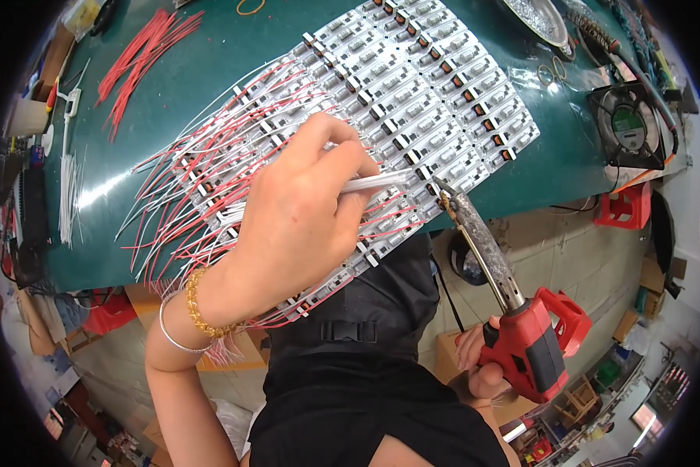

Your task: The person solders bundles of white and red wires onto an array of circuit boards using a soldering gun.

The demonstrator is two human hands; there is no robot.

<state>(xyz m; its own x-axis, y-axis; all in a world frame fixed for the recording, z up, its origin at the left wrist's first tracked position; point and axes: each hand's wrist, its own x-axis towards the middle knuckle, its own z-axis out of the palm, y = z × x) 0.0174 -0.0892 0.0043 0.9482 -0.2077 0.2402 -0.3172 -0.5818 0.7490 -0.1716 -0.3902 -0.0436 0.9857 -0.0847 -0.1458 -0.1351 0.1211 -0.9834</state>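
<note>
A panel of small grey-white circuit boards lies across the green table, with black and orange parts in rows. My left hand is over its near part, fingers pinched round a small bundle of white wires. Around that hand, many red and white wires stand out from the panel's left side. My right hand grips a red and black soldering gun at the lower right. Its dark tip reaches the near right part of the panel, close to the white wire ends; whether it touches cannot be made out.
Red wires and a bunch of white wires lie on the table's left side. A black fan stands at the right edge. A metal dish is at the far right. Below the table is a red stool.
</note>
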